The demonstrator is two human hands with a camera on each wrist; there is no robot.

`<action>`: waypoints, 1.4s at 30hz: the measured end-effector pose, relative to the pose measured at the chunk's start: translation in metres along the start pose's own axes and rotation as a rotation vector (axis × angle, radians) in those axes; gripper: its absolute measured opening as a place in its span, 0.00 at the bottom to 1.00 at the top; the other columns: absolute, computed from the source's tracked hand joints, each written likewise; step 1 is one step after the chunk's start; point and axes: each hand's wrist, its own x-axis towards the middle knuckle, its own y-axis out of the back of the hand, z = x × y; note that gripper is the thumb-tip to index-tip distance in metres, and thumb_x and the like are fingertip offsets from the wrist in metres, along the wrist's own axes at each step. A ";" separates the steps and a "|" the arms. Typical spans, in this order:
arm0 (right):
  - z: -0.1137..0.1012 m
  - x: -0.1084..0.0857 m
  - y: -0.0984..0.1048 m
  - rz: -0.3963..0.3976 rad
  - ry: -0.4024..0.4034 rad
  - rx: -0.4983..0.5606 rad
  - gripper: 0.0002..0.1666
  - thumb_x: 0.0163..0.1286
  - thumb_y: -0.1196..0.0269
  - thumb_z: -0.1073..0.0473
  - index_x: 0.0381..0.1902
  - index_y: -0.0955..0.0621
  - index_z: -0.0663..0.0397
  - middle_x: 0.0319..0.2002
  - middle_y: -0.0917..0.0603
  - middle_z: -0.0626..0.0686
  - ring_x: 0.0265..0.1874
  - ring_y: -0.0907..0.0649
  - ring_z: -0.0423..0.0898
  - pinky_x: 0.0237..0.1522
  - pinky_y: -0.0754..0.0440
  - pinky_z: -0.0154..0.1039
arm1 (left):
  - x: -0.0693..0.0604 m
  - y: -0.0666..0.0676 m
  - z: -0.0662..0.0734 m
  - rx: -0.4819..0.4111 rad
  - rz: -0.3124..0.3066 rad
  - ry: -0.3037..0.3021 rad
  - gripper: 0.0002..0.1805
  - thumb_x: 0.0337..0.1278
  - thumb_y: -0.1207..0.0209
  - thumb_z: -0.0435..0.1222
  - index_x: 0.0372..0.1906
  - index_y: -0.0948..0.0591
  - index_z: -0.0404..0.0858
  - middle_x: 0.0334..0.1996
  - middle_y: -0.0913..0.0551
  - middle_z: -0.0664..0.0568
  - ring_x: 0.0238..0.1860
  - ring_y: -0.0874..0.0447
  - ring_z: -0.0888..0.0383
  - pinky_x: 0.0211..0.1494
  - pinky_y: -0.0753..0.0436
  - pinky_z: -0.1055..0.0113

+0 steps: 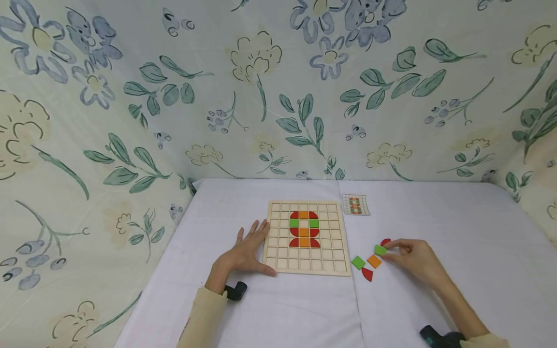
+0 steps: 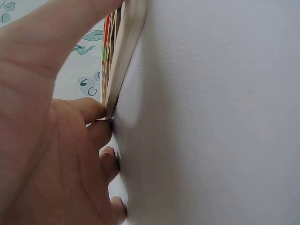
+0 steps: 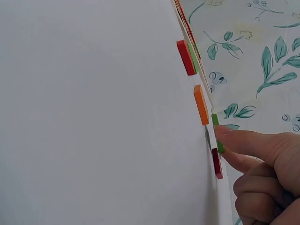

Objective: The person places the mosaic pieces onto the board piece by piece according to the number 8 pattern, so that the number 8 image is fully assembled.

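A square wooden grid board lies on the table, with red, orange and green tiles set in its middle cells. My left hand is spread at the board's left edge, thumb near the front corner and fingertips against the side. To the right of the board, my right hand pinches a green square tile between thumb and index finger. Around it lie a red piece, an orange square tile, another green tile and a red rounded piece.
A small pattern card showing a gridded coloured figure lies beside the board's upper right corner. White cloth covers the table. Floral fabric hangs behind and at the sides.
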 end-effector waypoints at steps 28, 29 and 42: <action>-0.099 0.011 -0.084 -0.180 0.194 0.147 0.15 0.57 0.20 0.58 0.41 0.10 0.53 0.14 0.41 0.44 0.15 0.42 0.39 0.20 0.44 0.30 | 0.001 -0.001 0.000 0.013 0.002 0.017 0.76 0.37 0.22 0.64 0.85 0.57 0.42 0.86 0.61 0.51 0.87 0.71 0.47 0.84 0.69 0.35; -0.099 0.011 -0.084 -0.186 0.196 0.142 0.14 0.57 0.21 0.58 0.42 0.10 0.52 0.14 0.41 0.44 0.14 0.42 0.39 0.20 0.44 0.30 | 0.001 -0.001 0.000 0.013 0.001 0.017 0.76 0.37 0.22 0.64 0.85 0.57 0.42 0.86 0.62 0.51 0.87 0.72 0.47 0.84 0.69 0.35; -0.099 0.012 -0.089 -0.186 0.214 0.133 0.16 0.57 0.20 0.58 0.44 0.10 0.51 0.14 0.41 0.44 0.15 0.42 0.39 0.21 0.44 0.30 | -0.001 0.002 0.001 -0.007 -0.009 0.005 0.76 0.38 0.21 0.62 0.85 0.58 0.42 0.86 0.62 0.51 0.86 0.73 0.47 0.84 0.71 0.35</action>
